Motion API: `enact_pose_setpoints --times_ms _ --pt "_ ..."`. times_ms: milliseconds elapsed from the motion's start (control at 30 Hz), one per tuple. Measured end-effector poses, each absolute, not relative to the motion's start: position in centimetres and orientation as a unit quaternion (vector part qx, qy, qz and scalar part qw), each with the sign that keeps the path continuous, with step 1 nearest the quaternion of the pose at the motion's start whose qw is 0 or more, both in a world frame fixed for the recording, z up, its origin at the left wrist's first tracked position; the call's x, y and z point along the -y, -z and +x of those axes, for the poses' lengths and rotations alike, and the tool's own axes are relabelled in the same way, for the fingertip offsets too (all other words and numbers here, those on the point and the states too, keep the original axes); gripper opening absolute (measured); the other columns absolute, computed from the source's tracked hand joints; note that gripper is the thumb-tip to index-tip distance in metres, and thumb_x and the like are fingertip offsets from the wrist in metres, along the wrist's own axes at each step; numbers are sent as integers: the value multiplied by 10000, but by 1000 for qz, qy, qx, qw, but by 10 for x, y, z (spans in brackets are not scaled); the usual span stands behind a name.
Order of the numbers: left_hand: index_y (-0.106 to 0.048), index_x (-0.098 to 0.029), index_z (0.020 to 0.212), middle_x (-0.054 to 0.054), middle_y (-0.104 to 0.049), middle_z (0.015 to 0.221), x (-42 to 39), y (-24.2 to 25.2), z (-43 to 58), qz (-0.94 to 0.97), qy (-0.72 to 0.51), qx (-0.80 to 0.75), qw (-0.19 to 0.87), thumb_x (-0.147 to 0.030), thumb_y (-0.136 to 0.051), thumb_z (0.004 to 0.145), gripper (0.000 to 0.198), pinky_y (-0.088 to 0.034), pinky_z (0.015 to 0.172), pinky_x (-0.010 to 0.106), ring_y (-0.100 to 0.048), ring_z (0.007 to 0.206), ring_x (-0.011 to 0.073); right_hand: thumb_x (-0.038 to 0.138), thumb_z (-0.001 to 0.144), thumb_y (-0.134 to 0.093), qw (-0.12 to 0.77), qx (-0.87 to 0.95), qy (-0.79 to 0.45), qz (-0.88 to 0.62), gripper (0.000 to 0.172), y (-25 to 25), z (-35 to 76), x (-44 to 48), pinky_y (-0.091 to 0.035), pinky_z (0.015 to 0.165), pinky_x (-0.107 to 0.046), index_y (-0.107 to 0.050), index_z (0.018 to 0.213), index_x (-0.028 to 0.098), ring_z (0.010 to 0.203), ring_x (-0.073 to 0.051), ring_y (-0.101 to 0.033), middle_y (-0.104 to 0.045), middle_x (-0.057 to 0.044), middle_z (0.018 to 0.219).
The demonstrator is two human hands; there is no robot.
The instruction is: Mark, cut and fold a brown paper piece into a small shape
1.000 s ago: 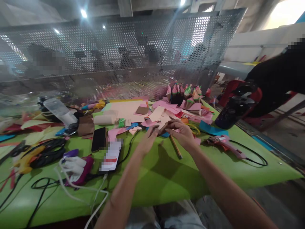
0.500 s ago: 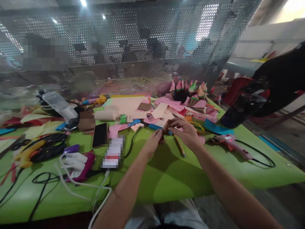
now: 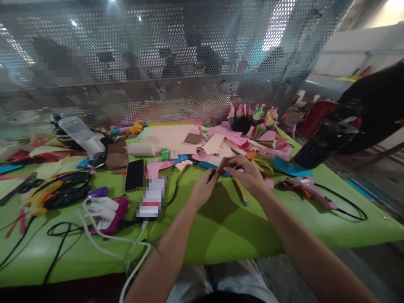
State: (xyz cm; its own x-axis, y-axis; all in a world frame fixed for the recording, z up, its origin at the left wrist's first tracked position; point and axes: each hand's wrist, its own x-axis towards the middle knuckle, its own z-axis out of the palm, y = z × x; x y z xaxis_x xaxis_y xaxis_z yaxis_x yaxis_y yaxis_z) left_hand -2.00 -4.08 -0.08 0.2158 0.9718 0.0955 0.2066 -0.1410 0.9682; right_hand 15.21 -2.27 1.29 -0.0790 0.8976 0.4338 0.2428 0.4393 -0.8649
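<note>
Over the middle of the green table, my two hands meet on a small brown piece of sheet material [image 3: 221, 165], felt or foam, I cannot tell which. My left hand [image 3: 203, 188] pinches its near left edge. Fingers and thumb of my right hand [image 3: 246, 172] are closed on its right side and cover part of it. Just below the right hand lies a pencil [image 3: 241, 192]. A blue strip [image 3: 206, 165] rests behind the hands, and a yellow loop-like handle [image 3: 267, 166] shows beyond the right hand.
A pink glue gun [image 3: 317, 194] with a black cord lies right; a yellow one [image 3: 44, 201] lies left. Left of my arms are two phones, a purple power strip [image 3: 118, 216] and white cables [image 3: 147, 248]. Coloured sheets and cone-shaped pieces [image 3: 260, 118] fill the back, before a perforated metal panel [image 3: 151, 97].
The brown piece shows more of its flat length between my hands, and the left fingers have shifted slightly on it. The whole view has moved a little.
</note>
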Motion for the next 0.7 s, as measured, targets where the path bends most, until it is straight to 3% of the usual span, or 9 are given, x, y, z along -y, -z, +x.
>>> enact_pose_setpoints --times_ms 200,433,567,700 --pt "-606 -175 1035 50 -660 932 40 3 -19 616 -417 -452 492 -399 -506 898 281 -474 722 273 -593 793 168 329 757 -713 536 663 -313 -419 124 -15 151 24 -464 723 -334 -685 697 224 872 -207 -633 -701 -54 928" --pt "-589 -196 996 64 -680 923 42 8 -18 653 -393 -494 419 -348 -569 871 198 -485 782 337 -618 857 220 366 747 -738 523 677 -312 -414 145 -15 146 27 -480 823 -369 -690 731 229 907 -220 -638 -700 -52 902" --pt "-579 -193 1048 60 -680 974 44 2 -17 611 -419 -471 479 -340 -525 899 216 -501 791 312 -617 903 208 400 759 -736 532 650 -335 -427 241 -18 148 30 -466 718 -321 -715 934 236 783 -179 -596 -700 -37 926" --pt "-575 -180 1047 58 -673 1015 42 1 -18 605 -428 -464 485 -317 -529 897 208 -492 840 300 -599 953 199 401 788 -715 534 622 -371 -437 237 -20 151 31 -431 633 -288 -713 953 230 670 -145 -546 -686 -19 850"
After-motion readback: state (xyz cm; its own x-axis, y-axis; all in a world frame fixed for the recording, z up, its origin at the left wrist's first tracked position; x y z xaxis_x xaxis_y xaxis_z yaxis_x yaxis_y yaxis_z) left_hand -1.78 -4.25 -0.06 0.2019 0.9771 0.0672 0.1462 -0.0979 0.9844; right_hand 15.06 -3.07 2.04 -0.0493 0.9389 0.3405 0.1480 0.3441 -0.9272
